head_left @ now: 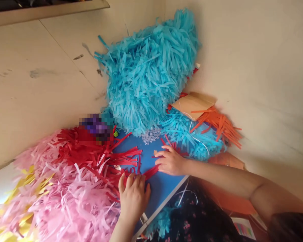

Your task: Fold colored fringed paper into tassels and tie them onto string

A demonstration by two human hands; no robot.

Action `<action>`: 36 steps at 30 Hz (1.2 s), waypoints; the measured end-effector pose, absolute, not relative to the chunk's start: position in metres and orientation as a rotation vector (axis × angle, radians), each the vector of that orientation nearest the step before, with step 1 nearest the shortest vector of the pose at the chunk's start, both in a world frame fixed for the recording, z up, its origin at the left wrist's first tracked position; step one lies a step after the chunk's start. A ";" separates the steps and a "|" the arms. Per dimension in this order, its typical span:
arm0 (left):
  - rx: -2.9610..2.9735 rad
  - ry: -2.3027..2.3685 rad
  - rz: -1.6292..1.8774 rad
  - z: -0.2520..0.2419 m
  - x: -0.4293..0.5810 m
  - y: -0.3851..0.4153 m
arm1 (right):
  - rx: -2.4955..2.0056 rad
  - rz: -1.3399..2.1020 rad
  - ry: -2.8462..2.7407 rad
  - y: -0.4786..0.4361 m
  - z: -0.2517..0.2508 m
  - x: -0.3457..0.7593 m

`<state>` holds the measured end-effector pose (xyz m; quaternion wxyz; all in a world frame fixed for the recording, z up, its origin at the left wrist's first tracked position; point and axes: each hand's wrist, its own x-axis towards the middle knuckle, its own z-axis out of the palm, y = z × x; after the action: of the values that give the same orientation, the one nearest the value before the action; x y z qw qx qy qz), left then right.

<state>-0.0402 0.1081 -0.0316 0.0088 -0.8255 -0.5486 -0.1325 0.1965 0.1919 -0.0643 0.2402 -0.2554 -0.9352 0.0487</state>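
My left hand (133,193) bends its fingers over red fringed paper (126,174) near the front edge of the blue tabletop (164,186). Straight red strips (151,172) run from under it to my right hand (172,161). That hand's lower fingers close on the strips' ends, while its upper fingers are curved and slightly apart. More red fringe (83,149) lies heaped to the left, with loose ends spread over the table. A few red strips also lie behind my right hand.
Pink paper fringe (73,201) with yellow strips (27,188) fills the left side. A big turquoise fringe bundle (146,74) leans into the wall corner. Small shiny pieces (151,135) lie before it. At right are a brown paper piece (192,104), white string (200,143) and orange fringe (221,126).
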 end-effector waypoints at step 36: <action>-2.614 -1.709 -0.286 -0.034 -0.056 0.126 | -0.736 0.025 -2.792 0.208 -0.037 0.182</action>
<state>-0.0559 0.1263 -0.0338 0.0025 -0.8335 -0.5449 -0.0912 0.1821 0.2082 -0.0373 0.1269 -0.2528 -0.9591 0.0085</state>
